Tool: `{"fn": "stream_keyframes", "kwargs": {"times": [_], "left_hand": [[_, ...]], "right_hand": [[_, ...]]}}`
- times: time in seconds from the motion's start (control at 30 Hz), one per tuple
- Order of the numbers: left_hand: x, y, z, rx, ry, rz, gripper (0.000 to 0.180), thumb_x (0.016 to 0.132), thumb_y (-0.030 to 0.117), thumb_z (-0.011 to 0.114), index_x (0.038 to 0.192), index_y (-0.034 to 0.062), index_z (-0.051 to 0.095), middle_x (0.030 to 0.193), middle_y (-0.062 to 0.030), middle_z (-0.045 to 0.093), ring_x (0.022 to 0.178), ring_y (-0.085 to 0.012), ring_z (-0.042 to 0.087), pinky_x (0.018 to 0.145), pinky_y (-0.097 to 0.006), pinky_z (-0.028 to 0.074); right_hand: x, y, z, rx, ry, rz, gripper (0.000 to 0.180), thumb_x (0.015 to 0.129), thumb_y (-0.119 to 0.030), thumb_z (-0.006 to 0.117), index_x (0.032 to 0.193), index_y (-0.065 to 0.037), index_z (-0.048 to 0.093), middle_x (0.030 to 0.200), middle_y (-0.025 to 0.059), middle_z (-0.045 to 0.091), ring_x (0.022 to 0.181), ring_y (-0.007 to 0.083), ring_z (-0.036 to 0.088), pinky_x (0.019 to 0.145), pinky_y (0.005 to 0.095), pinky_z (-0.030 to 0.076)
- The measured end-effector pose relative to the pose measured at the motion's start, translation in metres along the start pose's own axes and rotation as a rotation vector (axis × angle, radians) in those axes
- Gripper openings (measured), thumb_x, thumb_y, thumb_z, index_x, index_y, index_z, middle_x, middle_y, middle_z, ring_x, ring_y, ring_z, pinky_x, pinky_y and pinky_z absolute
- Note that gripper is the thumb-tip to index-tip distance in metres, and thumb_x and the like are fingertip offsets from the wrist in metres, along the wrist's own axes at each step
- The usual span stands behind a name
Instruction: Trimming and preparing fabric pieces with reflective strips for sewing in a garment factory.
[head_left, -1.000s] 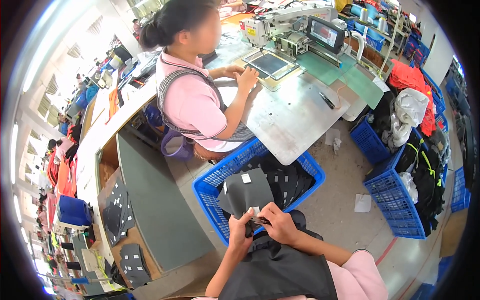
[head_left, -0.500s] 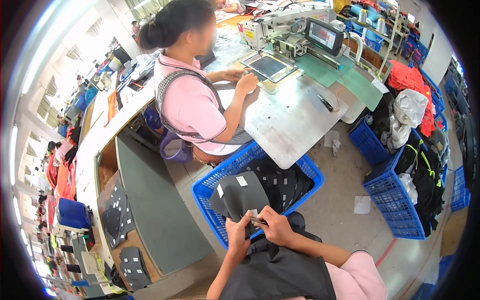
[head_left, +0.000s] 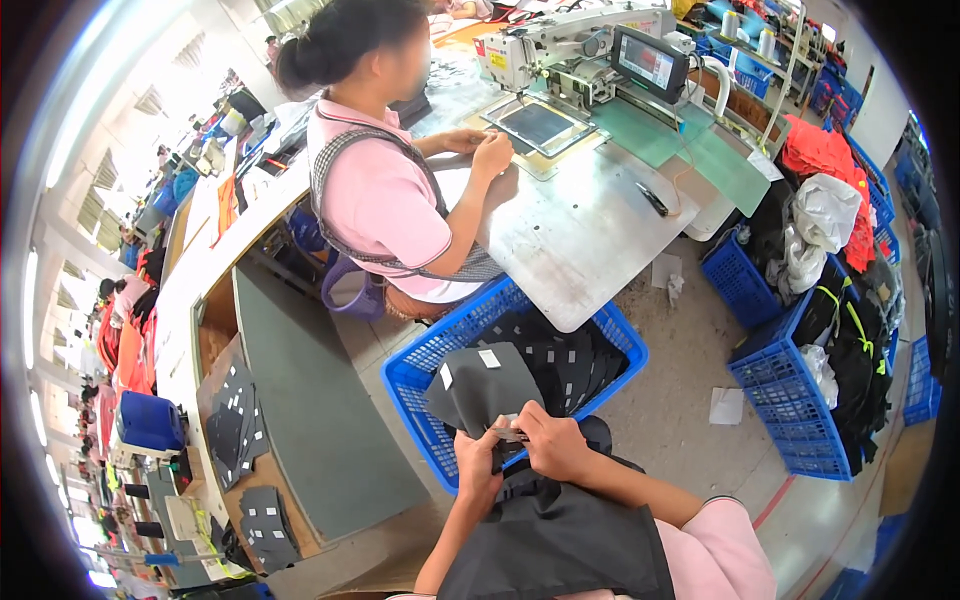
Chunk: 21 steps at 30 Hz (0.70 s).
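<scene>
Bright factory floor spreads around us, with a co-worker (head_left: pixel 375 195) seated at a metal worktable (head_left: pixel 585 240) beneath a sewing machine (head_left: pixel 560 50). Close to us, a blue basket (head_left: pixel 408 385) holds a pile of dark pieces (head_left: pixel 580 365), and over its near side we have a dark panel (head_left: pixel 480 390) bearing white tags (head_left: pixel 489 359).

Our left hand (head_left: pixel 478 462) pinches the panel's near end, gathering the cloth into folds. Our right hand (head_left: pixel 556 443) is closed around what looks like a small metal tool (head_left: pixel 512 435), its tip at those folds; exactly what it touches is too small to tell. To work neatly, we judge it best to hold the cloth taut beside the tip, let the tool meet only the spot we mean, and guard the left fingertips, which sit very near the metal.

Both forearms rise from our lap over the black apron (head_left: pixel 560 550), the left one steep, the right slanting in from the side with its elbow out, so the hands meet nearly knuckle to knuckle.
</scene>
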<state>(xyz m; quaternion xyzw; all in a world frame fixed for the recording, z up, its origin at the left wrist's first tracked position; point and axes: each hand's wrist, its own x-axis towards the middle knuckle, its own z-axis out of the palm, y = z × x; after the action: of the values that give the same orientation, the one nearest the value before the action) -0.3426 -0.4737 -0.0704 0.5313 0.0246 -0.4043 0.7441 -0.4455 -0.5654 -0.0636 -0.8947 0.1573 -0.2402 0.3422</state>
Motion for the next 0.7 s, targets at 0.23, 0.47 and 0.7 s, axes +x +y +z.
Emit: {"fn": "stream_keyframes", "kwargs": {"times": [0.23, 0.47, 0.7], "left_hand": [[0.0, 0.0, 0.005, -0.005, -0.041, -0.01, 0.035, 0.076, 0.0, 0.067, 0.107, 0.002, 0.051, 0.092, -0.0052, 0.06, 0.079, -0.0147, 0.06, 0.07, -0.029, 0.05], [-0.007, 0.002, 0.01, 0.029, 0.002, -0.044, 0.039, 0.076, 0.0, 0.068, 0.11, 0.0026, 0.049, 0.095, -0.0058, 0.059, 0.081, -0.015, 0.06, 0.071, -0.029, 0.05], [-0.004, -0.005, 0.007, 0.047, 0.004, 0.026, 0.034, 0.076, 0.0, 0.068, 0.105, 0.0027, 0.05, 0.091, -0.0053, 0.06, 0.076, -0.0144, 0.06, 0.066, -0.028, 0.05]], "right_hand": [[-0.01, 0.001, -0.005, 0.171, 0.067, 0.06, 0.021, 0.07, -0.003, 0.064, 0.087, -0.008, 0.052, 0.083, 0.0061, 0.05, 0.066, 0.028, 0.057, 0.051, 0.0354, 0.046], [-0.013, 0.002, -0.002, 0.007, 0.018, -0.008, 0.027, 0.067, -0.002, 0.064, 0.089, -0.009, 0.052, 0.084, 0.0058, 0.049, 0.064, 0.0285, 0.056, 0.051, 0.0352, 0.046], [-0.012, 0.001, -0.001, 0.14, 0.035, 0.081, 0.021, 0.069, -0.002, 0.064, 0.085, -0.007, 0.05, 0.082, 0.0076, 0.049, 0.065, 0.0294, 0.056, 0.051, 0.0365, 0.044]]}}
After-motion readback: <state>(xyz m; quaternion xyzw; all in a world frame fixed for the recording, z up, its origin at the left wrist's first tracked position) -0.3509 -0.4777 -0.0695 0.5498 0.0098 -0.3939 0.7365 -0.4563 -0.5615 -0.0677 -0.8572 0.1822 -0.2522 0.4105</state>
